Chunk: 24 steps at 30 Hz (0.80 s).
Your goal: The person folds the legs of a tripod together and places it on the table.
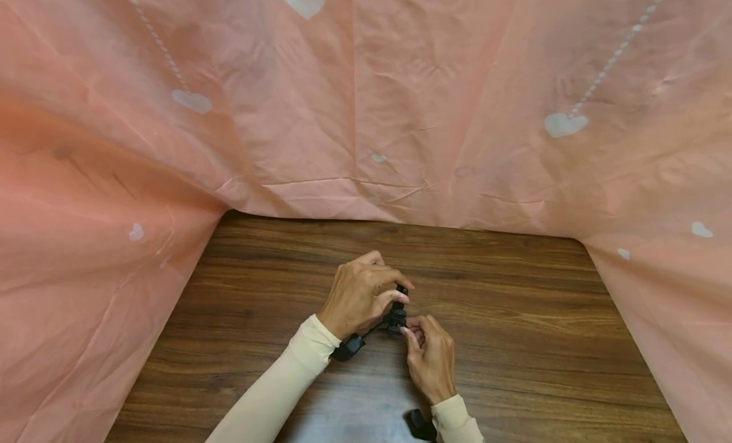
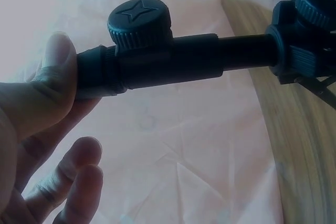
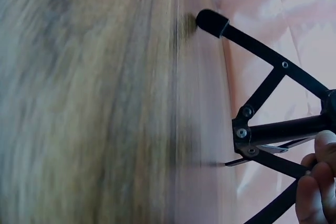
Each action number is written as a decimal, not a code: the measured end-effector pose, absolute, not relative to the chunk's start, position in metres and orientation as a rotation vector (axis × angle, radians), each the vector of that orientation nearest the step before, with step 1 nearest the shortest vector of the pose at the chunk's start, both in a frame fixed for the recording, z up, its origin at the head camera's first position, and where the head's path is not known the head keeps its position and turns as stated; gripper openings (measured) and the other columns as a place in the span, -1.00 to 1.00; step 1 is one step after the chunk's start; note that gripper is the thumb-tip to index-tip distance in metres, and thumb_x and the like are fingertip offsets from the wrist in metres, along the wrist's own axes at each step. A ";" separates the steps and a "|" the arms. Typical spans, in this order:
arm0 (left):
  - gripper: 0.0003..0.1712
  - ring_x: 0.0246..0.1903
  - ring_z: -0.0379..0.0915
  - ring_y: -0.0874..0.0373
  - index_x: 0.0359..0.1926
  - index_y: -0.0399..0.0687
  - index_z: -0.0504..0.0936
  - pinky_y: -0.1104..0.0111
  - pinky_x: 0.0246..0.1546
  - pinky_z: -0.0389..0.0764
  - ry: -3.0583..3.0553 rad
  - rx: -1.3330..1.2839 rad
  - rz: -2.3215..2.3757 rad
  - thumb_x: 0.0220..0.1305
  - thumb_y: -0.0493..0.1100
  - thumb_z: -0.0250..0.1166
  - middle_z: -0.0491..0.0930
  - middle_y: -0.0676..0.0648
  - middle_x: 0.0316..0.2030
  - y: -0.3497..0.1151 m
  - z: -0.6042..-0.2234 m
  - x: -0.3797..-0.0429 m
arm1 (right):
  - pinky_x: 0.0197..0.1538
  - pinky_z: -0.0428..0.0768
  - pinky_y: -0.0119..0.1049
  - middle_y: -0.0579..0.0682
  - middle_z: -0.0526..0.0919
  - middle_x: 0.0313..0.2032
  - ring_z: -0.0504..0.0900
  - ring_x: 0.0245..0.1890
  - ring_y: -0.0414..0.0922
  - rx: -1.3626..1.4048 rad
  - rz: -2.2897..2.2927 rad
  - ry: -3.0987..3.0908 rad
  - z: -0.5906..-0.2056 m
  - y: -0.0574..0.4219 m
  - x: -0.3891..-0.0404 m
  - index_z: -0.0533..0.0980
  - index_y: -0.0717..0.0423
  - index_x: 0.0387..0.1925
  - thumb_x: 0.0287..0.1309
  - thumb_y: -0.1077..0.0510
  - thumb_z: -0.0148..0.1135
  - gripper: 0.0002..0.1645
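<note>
A small black tripod (image 1: 396,319) stands between the two hands, its legs spread. My left hand (image 1: 360,297) grips the top end of its column (image 2: 173,61) between thumb and fingers, other fingers curled below. A ribbed knob (image 2: 139,22) with a star on its cap sticks out near that grip, and a second knob (image 2: 317,8) sits on the lower collar. Lower down, my right hand (image 1: 433,354) pinches one of the leg joints. Seen from the right wrist, a leg with a rubber foot (image 3: 211,22) and its brace (image 3: 265,92) fan out from the central tube.
The tripod is over a dark wood-grain table (image 1: 515,316). Pink cloth (image 1: 400,112) with white hearts hangs round the back and both sides. Black wrist cameras sit on the left cuff (image 1: 320,335) and right cuff (image 1: 456,419).
</note>
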<state>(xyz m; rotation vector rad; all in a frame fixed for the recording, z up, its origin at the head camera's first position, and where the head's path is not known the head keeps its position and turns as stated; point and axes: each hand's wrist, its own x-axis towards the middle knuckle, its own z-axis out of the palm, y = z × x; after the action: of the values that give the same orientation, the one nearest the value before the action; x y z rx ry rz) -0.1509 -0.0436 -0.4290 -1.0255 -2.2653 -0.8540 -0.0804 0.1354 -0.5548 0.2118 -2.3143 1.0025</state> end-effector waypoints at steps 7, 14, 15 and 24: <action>-0.77 -0.50 0.32 0.35 -0.25 0.25 0.87 0.56 -0.52 0.32 -2.239 -1.030 -0.888 0.06 0.14 0.58 0.62 0.11 -0.49 -0.044 -0.430 -0.152 | -0.45 0.46 -0.57 -0.13 0.64 -0.46 0.52 -0.52 -0.38 0.182 1.105 -2.264 -0.558 0.133 -0.081 0.69 0.08 -0.38 0.00 0.45 0.59 -0.73; -0.79 -0.50 0.30 0.35 -0.25 0.25 0.87 0.58 -0.51 0.30 -2.243 -1.037 -0.899 0.07 0.12 0.59 0.60 0.12 -0.49 -0.043 -0.429 -0.151 | -0.45 0.51 -0.54 -0.15 0.67 -0.43 0.60 -0.50 -0.33 0.149 1.216 -2.205 -0.559 0.132 -0.080 0.69 0.08 -0.34 0.07 0.47 0.55 -0.73; -0.79 -0.50 0.30 0.35 -0.25 0.25 0.88 0.58 -0.51 0.30 -2.246 -1.037 -0.904 0.07 0.11 0.59 0.60 0.12 -0.49 -0.043 -0.429 -0.151 | -0.45 0.52 -0.54 -0.15 0.68 -0.43 0.61 -0.49 -0.32 0.145 1.230 -2.203 -0.559 0.132 -0.080 0.69 0.08 -0.33 0.07 0.47 0.54 -0.73; -0.79 -0.48 0.33 0.35 -0.24 0.25 0.87 0.57 -0.50 0.34 -2.259 -1.039 -0.897 0.08 0.11 0.59 0.68 0.18 -0.47 -0.044 -0.428 -0.153 | -0.35 0.61 -0.38 -0.12 0.73 -0.45 0.64 -0.45 -0.28 0.133 1.018 -2.387 -0.543 0.137 -0.083 0.72 0.05 -0.38 -0.01 0.34 0.65 -0.78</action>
<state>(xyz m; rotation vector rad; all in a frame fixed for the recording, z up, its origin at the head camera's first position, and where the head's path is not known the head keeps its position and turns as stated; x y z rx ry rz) -0.1528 -0.0436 -0.4283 -1.0386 -2.2594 -0.8972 -0.0835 0.1368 -0.5427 0.1333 -2.3870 1.0176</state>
